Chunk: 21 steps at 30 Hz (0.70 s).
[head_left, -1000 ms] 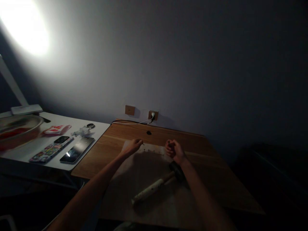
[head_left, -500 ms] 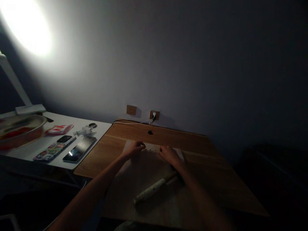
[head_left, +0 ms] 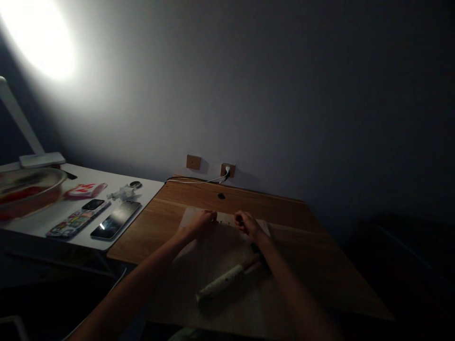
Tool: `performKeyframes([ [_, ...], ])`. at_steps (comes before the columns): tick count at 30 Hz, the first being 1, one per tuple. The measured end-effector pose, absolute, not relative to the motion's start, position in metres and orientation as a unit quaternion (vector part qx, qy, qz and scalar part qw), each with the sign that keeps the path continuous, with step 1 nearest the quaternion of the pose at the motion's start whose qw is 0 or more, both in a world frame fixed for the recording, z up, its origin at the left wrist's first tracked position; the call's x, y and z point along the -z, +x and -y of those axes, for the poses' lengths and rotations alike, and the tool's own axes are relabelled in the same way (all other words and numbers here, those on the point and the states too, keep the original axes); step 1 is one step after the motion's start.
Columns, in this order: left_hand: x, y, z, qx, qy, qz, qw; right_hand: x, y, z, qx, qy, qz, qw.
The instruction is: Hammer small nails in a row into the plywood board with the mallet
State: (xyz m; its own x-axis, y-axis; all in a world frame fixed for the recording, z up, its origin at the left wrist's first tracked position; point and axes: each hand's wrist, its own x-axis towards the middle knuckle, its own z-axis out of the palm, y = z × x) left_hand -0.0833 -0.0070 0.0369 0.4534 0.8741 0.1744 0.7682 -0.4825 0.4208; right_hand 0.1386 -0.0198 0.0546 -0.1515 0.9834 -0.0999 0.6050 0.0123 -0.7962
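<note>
On the wooden table lies a pale flat board [head_left: 213, 255]. Several tiny upright things that look like nails [head_left: 228, 224] stand in a row near its far edge. My left hand [head_left: 201, 222] is at the left end of this row, its fingertips pinched together; what they hold, if anything, is too small to make out. At the row's right end, my right hand [head_left: 246, 222] is curled closed, with its contents hidden. What looks like a hammer [head_left: 220, 283] rests slantwise on the board, pale handle toward me, its dark head partly under my right forearm.
The wooden table [head_left: 302, 237] meets a white table [head_left: 152, 187] on the left, which bears a smartphone [head_left: 116, 220], a patterned phone case [head_left: 76, 220], a plastic bag [head_left: 124, 193], a red-and-white packet [head_left: 85, 190] and a large bowl [head_left: 53, 189]. Cables run to a wall socket [head_left: 228, 170].
My left hand has shifted slightly right, covering part of the small row. My right hand has turned and lifted a little, its fingers curled. The hammer stays in place.
</note>
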Motion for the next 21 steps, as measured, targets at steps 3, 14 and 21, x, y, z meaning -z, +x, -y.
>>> performKeyframes([
  [3, -0.038, -0.079, 0.010, -0.201, 0.838, -0.489, 0.135, -0.051, 0.129, 0.017, -0.336, -0.618, 0.675, 0.222],
  [14, -0.046, -0.081, -0.006, -0.413, 0.511, -0.458, 0.598, -0.060, 0.113, 0.030, -0.256, -0.618, 0.718, 0.190],
  [21, -0.039, -0.074, 0.003, -0.361, 0.624, -0.486, 0.494, -0.082, 0.120, 0.026, -0.390, -0.564, 0.633, 0.360],
])
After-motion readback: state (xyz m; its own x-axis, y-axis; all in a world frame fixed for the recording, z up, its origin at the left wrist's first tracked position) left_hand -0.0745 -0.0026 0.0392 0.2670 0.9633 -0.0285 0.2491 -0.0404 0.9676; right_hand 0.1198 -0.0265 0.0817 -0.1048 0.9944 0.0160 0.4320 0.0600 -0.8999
